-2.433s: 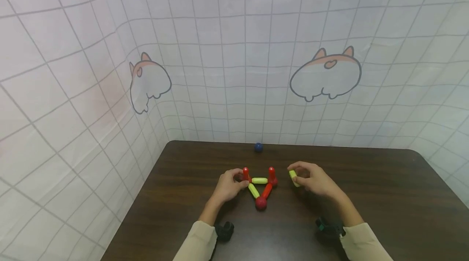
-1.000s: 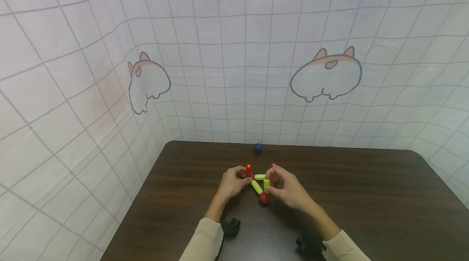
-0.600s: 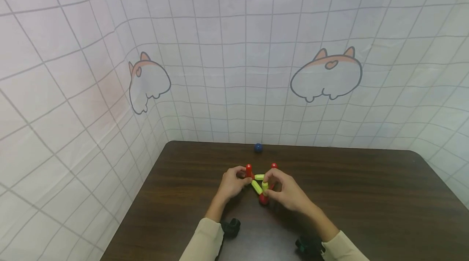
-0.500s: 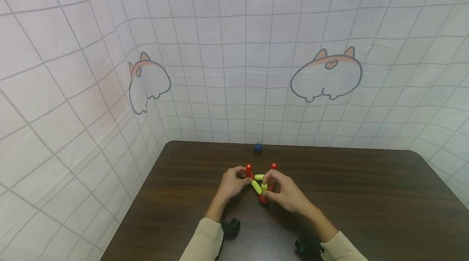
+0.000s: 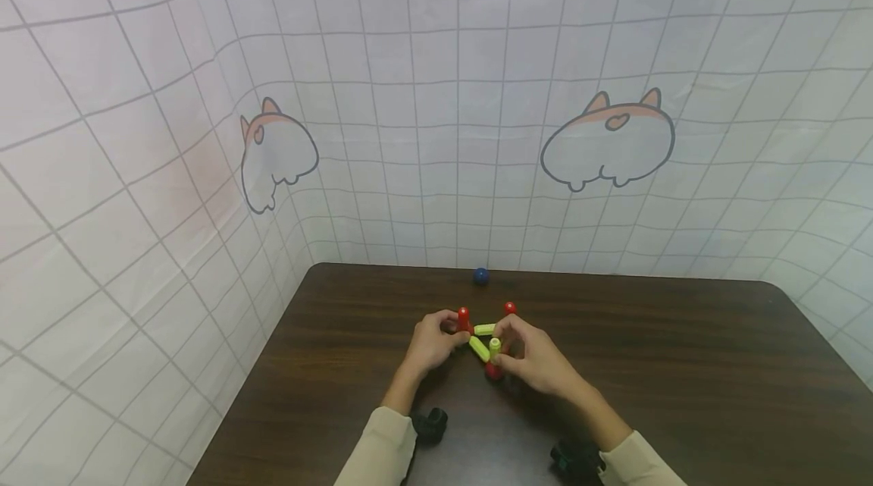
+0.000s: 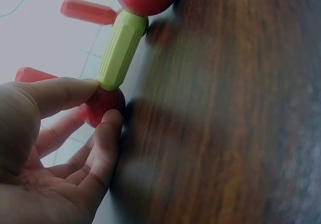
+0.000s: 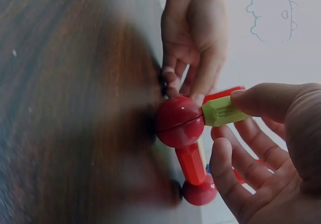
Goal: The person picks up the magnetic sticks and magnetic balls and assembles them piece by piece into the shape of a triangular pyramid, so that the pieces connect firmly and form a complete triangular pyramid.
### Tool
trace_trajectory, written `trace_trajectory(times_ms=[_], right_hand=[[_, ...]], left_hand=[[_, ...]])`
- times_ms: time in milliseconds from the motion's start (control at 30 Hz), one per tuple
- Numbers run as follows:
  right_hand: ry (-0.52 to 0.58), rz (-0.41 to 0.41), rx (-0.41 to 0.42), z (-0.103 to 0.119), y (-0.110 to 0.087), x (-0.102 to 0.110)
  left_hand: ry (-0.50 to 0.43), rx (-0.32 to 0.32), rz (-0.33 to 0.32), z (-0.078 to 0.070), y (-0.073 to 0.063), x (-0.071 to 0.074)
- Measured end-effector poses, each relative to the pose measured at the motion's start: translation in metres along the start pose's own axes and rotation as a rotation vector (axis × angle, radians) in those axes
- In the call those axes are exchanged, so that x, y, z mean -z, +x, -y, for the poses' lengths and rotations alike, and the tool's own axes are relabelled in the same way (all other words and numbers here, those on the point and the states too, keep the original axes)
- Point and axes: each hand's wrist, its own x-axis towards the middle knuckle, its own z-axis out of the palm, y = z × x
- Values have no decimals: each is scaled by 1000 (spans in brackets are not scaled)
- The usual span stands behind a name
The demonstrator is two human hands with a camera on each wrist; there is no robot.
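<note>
A triangle of red balls and stick-like rods lies on the table. My left hand (image 5: 430, 343) grips the left red ball (image 6: 103, 106), which bears an upright red rod (image 5: 464, 317). From there a yellow-green rod (image 6: 122, 50) runs to the front red ball (image 7: 179, 122). With thumb and fingers, my right hand (image 5: 539, 357) pinches a second yellow-green rod (image 7: 223, 111), standing upright with its lower end against the front ball. A red rod (image 7: 191, 163) links that ball to the right one (image 7: 199, 191). Behind my right fingers, another upright red rod (image 5: 510, 308) shows only its top.
A blue ball (image 5: 480, 276) sits by the far edge of the dark wooden table (image 5: 648, 334). White gridded cloth (image 5: 436, 130) hangs behind and at the left. Black wrist mounts (image 5: 431, 425) are at both sleeves.
My right hand has come left with the yellow-green rod from beside the triangle onto the front ball, and the rod has turned upright. My left hand keeps its hold, shifted slightly right.
</note>
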Motion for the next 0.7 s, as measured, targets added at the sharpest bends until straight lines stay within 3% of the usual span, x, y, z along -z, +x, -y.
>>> trace_trajectory(times_ms=[167,433,700], right_hand=[[-37,-21,-33,-4,0,7],[-74,-20,-159,-11,-1,21],[-122,-16,-204,-18,-1,27]], left_hand=[[12,15,-5,1,0,0],[51,10,-5,2,0,0],[60,-21,69,0,-1,3]])
